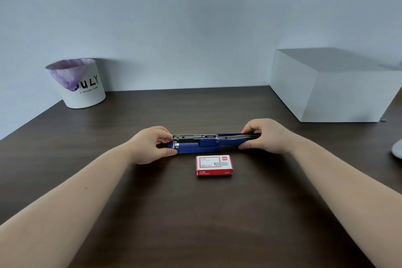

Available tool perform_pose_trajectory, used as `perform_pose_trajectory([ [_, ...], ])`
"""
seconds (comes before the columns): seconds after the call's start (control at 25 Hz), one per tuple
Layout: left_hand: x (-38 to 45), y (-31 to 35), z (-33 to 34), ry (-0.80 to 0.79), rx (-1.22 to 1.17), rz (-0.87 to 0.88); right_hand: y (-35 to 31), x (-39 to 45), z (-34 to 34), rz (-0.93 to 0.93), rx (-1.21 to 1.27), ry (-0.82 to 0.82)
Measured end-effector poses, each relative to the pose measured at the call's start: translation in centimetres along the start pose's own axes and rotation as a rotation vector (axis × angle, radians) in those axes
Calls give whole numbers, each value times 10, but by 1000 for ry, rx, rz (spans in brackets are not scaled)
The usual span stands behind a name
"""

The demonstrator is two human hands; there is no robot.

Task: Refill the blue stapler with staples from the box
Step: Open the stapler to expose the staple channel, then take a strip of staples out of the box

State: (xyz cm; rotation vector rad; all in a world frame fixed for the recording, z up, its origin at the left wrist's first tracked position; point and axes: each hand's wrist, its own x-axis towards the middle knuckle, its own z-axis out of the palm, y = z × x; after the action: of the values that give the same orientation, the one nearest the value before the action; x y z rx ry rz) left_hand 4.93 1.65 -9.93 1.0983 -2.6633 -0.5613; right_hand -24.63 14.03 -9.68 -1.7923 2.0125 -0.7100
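Note:
The blue stapler (208, 143) lies across the middle of the dark wooden desk, folded out flat, its metal staple channel exposed on the left half. My left hand (152, 144) pinches the stapler's left end, at the base and the channel tip. My right hand (264, 137) grips the swung-open top arm at the right end. Just in front of the stapler sits the closed red-and-white staple box (214, 164), touched by neither hand.
A white bin (79, 84) with a purple liner stands at the back left by the wall. A large white box (332, 85) sits at the back right. Part of a pale round object (397, 149) shows at the right edge.

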Motion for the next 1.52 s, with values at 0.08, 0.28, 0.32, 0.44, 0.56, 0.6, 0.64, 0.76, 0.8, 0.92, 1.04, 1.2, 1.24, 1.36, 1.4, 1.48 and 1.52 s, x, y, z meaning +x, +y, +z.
perform_pose_trajectory([
  [0.08,-2,1,0,-6,-52,-29,-3,0,0,-8,-35,3],
  [0.28,-10,30,-3,321,-129,-29,-14,-5,0,-74,-28,117],
  [0.32,-11,42,-4,340,-122,-19,-18,-5,0,-95,-56,113],
  [0.44,-17,66,2,198,-96,78,-32,-4,-1,-122,-118,100],
  [0.56,-28,77,21,1,110,181,-35,-7,6,-131,-110,92],
  [0.6,-30,78,27,-17,162,181,-36,-9,9,-137,-108,90],
  [0.64,-31,78,32,-2,167,172,-37,-11,12,-161,-127,106],
  [0.76,-29,76,31,96,80,148,-43,-18,19,-215,-130,256],
  [0.8,-29,76,28,126,27,135,-46,-23,20,-191,-60,267],
  [0.92,-31,75,20,187,-126,98,-57,-35,27,-97,214,64],
  [1.04,-36,73,21,212,-167,102,-60,-39,41,-32,468,-114],
  [1.2,-46,69,30,200,-257,76,-59,-44,43,-53,638,-186],
  [1.24,-46,68,30,198,-276,75,-59,-44,42,-47,701,-193],
  [1.36,-45,67,29,202,-361,64,-54,-47,42,-18,962,-176],
  [1.4,-45,67,27,210,-410,50,-53,-48,42,-17,1011,-160],
  [1.48,-47,65,24,213,-508,16,-51,-51,41,-16,1027,-152],
  [1.52,-48,64,21,201,-527,6,-52,-52,40,-13,1004,-155],
])
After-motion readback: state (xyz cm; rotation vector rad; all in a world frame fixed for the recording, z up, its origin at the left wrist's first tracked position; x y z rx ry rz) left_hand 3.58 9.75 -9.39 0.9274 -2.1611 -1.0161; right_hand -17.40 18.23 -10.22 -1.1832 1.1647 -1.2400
